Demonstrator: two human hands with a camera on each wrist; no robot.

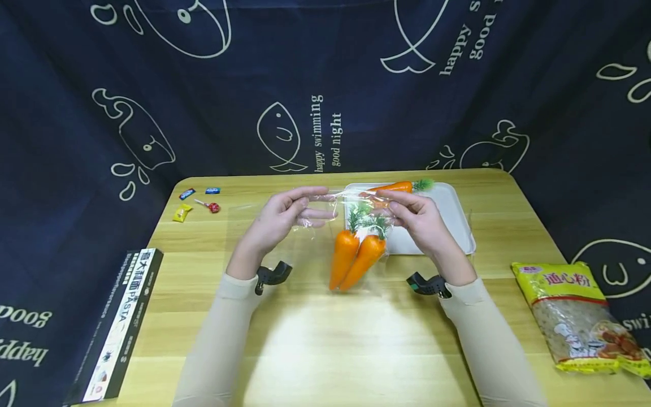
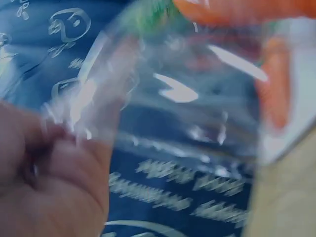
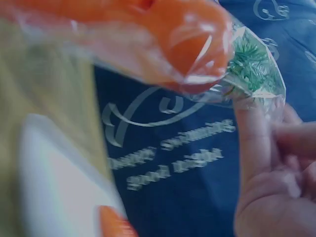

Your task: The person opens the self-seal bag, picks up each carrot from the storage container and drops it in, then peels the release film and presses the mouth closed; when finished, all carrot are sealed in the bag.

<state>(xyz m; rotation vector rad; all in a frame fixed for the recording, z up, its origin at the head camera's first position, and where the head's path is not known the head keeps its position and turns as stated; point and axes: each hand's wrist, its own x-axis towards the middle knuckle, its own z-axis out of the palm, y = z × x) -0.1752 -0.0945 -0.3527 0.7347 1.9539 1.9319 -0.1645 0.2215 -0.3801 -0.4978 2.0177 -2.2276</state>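
Note:
Two orange carrots with green tops, the left carrot (image 1: 344,255) and the right carrot (image 1: 364,261), hang inside a clear plastic bag (image 3: 197,81). My left hand (image 1: 285,217) pinches the upper left part of the bag between thumb and fingers. The upper right part is pinched by my right hand (image 1: 419,220), close to the green tops. In the left wrist view the plastic (image 2: 173,113) stretches away from the hand and is blurred. Behind the bag, a white tray (image 1: 450,223) bears another carrot (image 1: 399,187), partly hidden by the bag and right hand.
Small wrapped candies lie at the back left: a yellow one (image 1: 182,212), two blue ones and a red lollipop (image 1: 213,207). A long black pasta box (image 1: 119,322) lies along the left edge. On the right lies a yellow pasta bag (image 1: 580,316). Dark blue cloth (image 1: 356,85) surrounds the table.

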